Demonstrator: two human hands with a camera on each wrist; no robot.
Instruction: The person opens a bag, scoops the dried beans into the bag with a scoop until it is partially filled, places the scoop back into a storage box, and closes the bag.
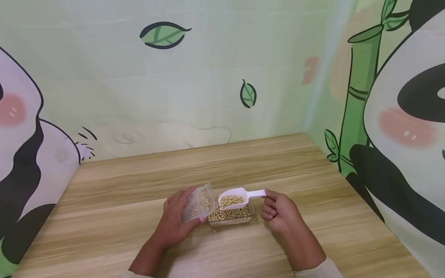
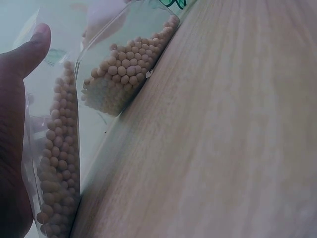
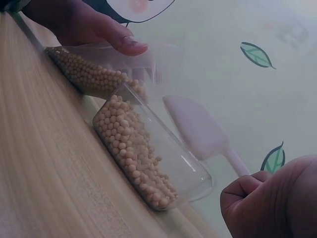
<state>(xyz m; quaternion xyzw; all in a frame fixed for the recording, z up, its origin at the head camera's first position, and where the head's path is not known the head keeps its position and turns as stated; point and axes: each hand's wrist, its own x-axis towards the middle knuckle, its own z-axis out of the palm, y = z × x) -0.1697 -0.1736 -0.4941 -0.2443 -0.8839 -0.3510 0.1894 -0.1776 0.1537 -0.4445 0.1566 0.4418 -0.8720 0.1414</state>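
My right hand (image 1: 279, 212) grips the handle of a white plastic scoop (image 1: 245, 192), with pale yellow beans, like soybeans, lying in its bowl. In the head view the scoop overlaps a clear rectangular container (image 1: 252, 214); the right wrist view shows it above the open top. More of the same beans (image 3: 133, 148) partly fill that container. To its left, my left hand (image 1: 174, 218) holds a clear plastic bag (image 1: 189, 212) of beans between thumb and fingers. The bag's mouth leans toward the container, and its lower part rests on the table in the left wrist view.
A wood-grain table (image 1: 146, 185) carries everything. One loose bean (image 1: 214, 231) lies just in front of the container. Behind and to the right stand cloth walls (image 1: 208, 77) printed with pandas, bamboo and leaves.
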